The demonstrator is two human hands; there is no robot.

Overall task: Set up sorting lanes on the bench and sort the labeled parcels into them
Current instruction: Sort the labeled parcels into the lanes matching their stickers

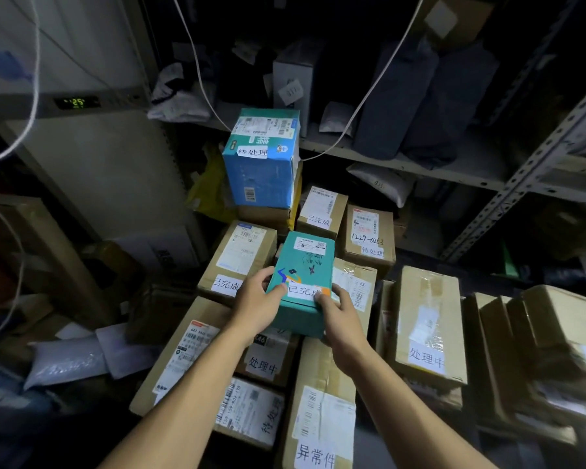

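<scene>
Where the bench is visible at all, it is packed edge to edge with parcels, so open room for moving lies only above the stack. Left hand and right hand each grip a near corner of the small teal cardboard parcel, thumbs curled over its top face, fingers under its sides. Teal parcel sits near the middle of the pile, over the brown cardboard boxes; whether it rests on them or is lifted clear I cannot tell. Just left: a brown box with a white handwritten label. Just right: a taped brown box with a barcode sticker. Behind stands a tall blue carton, stacked higher. A grey metal shelf bounds the back and right.

Teal parcel: elongated, white shipping label at the far end, white handwritten label at the near end partly under the thumbs, dark scribbles mid-face.
</scene>
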